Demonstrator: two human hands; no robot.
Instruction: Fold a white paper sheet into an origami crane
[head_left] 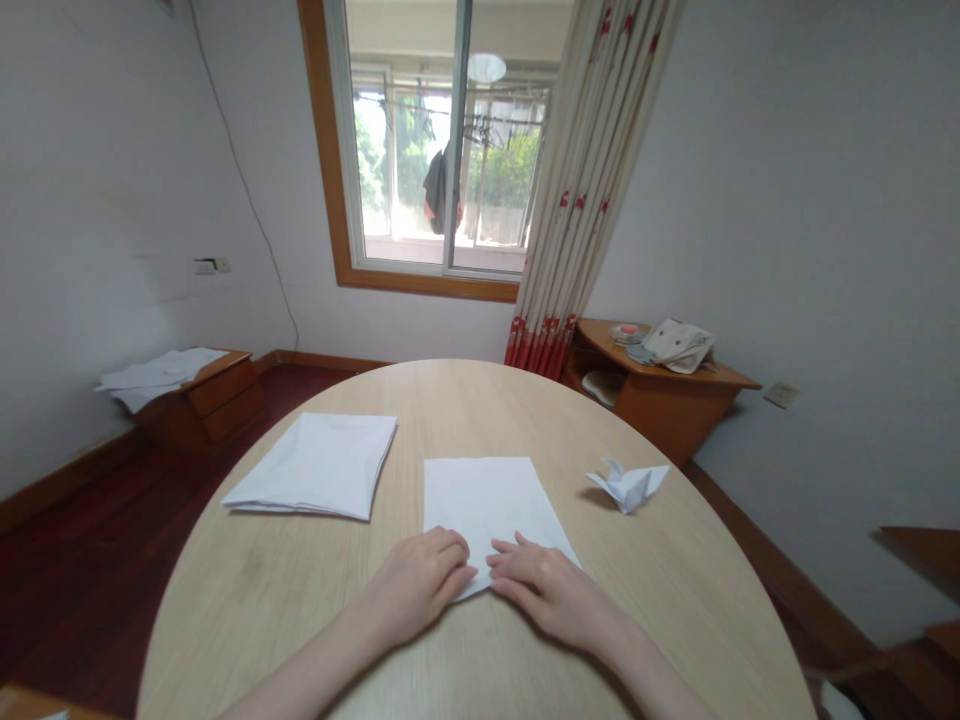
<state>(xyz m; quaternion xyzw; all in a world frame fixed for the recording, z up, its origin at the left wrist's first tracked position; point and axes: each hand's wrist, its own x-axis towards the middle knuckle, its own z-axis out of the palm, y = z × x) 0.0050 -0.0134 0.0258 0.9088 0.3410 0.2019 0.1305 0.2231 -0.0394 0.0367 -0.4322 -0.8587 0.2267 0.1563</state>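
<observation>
- We see a sheet of white paper [484, 495] on a round wooden counter [487, 400], lying under and just beyond both hands, its near edge partly hidden by them.
- The left grip [431, 575] rests at the sheet's near-left side with fingers curled; we cannot tell whether it pinches the paper or only presses.
- The right grip [544, 585] lies across the near-right part, fingers stretched out rather than closed; the spread suggests to us a light hold against sliding.
- With the grips facing each other across a narrow gap, we judge that the pressure is shared between both sides of the sheet.
- Beyond and left of the left grip, a stack of white paper [315, 465] sits apart, probably to leave the middle free.
- Beyond and right of the right grip, a folded paper bird [630, 487] stands clear of the sheet, perhaps so neither forearm brushes it.
</observation>
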